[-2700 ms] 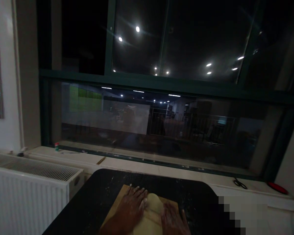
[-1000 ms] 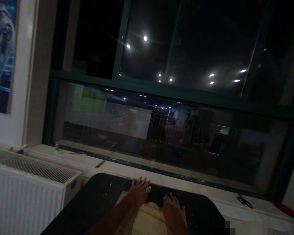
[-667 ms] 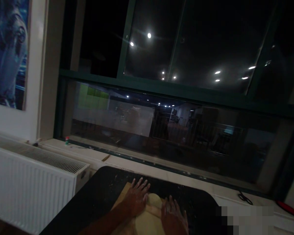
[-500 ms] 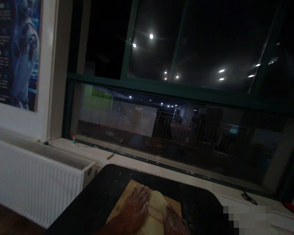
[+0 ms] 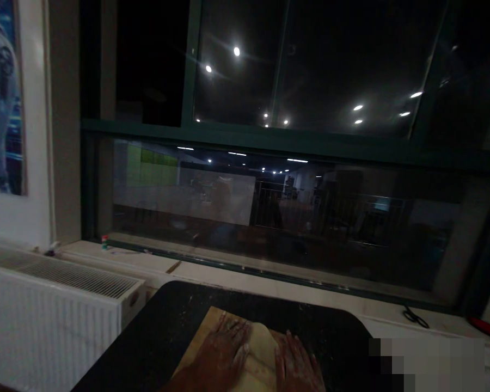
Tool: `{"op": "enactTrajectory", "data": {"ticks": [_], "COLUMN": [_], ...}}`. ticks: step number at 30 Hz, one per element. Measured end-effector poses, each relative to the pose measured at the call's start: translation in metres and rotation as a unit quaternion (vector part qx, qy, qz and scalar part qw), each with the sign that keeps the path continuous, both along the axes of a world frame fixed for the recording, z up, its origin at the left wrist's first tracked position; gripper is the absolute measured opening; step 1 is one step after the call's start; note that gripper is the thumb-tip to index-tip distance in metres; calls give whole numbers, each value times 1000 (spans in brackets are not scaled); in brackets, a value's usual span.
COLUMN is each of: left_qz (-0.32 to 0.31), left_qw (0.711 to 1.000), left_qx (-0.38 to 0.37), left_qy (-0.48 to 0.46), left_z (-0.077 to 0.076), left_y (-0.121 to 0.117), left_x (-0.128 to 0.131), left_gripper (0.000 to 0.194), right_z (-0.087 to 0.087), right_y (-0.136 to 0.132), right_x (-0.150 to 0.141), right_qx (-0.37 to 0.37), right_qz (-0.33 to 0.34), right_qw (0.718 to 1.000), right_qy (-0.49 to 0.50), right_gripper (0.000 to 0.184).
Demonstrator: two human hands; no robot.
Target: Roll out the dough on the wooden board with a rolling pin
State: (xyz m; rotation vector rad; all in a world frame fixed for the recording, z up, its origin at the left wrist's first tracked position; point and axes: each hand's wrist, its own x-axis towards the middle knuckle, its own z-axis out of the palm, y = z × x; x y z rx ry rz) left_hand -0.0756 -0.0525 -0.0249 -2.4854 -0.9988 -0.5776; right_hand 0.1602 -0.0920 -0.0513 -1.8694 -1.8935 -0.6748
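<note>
A flattened sheet of pale dough [image 5: 259,338] lies on a wooden board [image 5: 204,325] at the bottom of the view. My left hand [image 5: 224,348] rests over the dough's left side, its flour-dusted fingers stretched forward. Across from it, my right hand [image 5: 296,361] lies at the right side with straight, slightly spread fingers. Between the hands a pale bar, seemingly a rolling pin [image 5: 262,367], crosses the dough; its ends are hidden beneath my palms.
The board sits on a black table [image 5: 179,310] dusted with flour. Behind it runs a white windowsill [image 5: 269,283] bearing black scissors [image 5: 415,317], a red object [image 5: 487,328] and a small red-and-green container [image 5: 104,243]. A white radiator [image 5: 53,310] stands left.
The view has swung slightly left-to-right, so the surroundings sit further left. My right hand's fingers now reach further forward and spread more; both hands stay over the dough.
</note>
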Motion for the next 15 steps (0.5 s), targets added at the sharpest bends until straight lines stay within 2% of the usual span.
{"op": "enactTrajectory", "data": {"ticks": [4,8,11,15], "left_qz": [12,12,30,71], "left_qw": [995,993,992,989], "left_qx": [-99,-115,-122,-129], "left_qy": [26,31,22,-1], "left_z": [14,21,23,18], "left_y": [65,114,132,127], "left_x": [37,56,60,61], "left_gripper": [37,31,27,23], "right_z": [33,53,59,56], "right_y": [28,58,80,84], "right_x": [17,25,28,28], "right_qx": [-53,-151,-169,-177], "right_qz": [42,-17,-52,-29], "right_qw": [997,988,983,984], "right_qy": [24,42,50,12], "right_gripper": [39,45,50,42]}}
